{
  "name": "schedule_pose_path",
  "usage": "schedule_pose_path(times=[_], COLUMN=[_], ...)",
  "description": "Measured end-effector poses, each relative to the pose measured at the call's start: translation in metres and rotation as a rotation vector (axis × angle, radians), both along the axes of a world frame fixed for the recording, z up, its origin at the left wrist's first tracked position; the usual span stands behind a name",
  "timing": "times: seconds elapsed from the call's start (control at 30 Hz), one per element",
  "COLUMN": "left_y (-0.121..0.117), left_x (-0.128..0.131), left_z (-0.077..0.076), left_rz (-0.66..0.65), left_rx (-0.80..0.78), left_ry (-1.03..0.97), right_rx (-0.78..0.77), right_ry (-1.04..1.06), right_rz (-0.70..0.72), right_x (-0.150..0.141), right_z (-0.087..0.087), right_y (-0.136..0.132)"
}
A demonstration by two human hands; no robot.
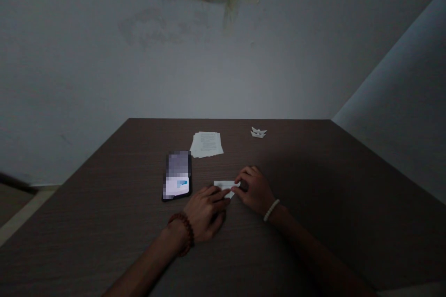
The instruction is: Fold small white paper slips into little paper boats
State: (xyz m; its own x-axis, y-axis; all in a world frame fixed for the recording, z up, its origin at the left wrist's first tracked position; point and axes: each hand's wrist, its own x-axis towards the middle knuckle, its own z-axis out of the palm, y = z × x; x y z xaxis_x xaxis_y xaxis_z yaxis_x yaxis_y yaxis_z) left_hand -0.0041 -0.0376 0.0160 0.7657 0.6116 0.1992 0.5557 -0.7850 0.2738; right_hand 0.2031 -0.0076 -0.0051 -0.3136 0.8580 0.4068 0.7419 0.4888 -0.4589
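A small folded piece of white paper [225, 184] lies on the table between my two hands. My left hand [205, 211], with a dark beaded bracelet [184, 231] at the wrist, rests palm down, its fingers stretched over the paper's left and lower part. The right corner of the paper is pinched between thumb and fingers of my right hand [256, 190], which has a pale beaded bracelet [271, 210]. Part of the paper is hidden under my fingers.
A phone [177, 176] with a lit, partly blurred screen lies left of my hands. Behind it is a stack of printed paper sheets [207, 144]. Folded paper boats [258, 132] stand at the back right. The brown table [114, 171] meets a grey wall [216, 69].
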Motion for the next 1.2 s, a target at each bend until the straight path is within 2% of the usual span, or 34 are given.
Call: schedule_pose_path(times=[0.07, 0.23, 0.43, 0.8, 1.07, 1.2], left_y=[0.0, -0.001, 0.0, -0.001, -0.001, -0.002], left_x=[0.0, 0.001, 0.001, 0.002, 0.001, 0.002], left_z=[0.0, 0.0, -0.003, -0.002, 0.004, -0.001], left_rz=[0.01, 0.019, 0.012, 0.036, 0.016, 0.021], left_rx=[-0.009, -0.027, -0.019, -0.006, -0.022, -0.011], left_ry=[-0.018, -0.03, -0.048, -0.048, -0.01, -0.013], right_rx=[0.024, 0.042, 0.069, 0.007, 0.044, 0.055], right_ry=[-0.037, -0.186, -0.255, -0.219, -0.231, -0.243], right_rz=[0.031, 0.223, 0.325, 0.161, 0.042, 0.024], right_x=[0.002, 0.01, 0.015, 0.017, 0.025, 0.025], right_z=[0.003, 0.008, 0.008, 0.008, 0.006, 0.005], right_y=[-0.003, -0.013, -0.021, -0.023, -0.019, -0.017])
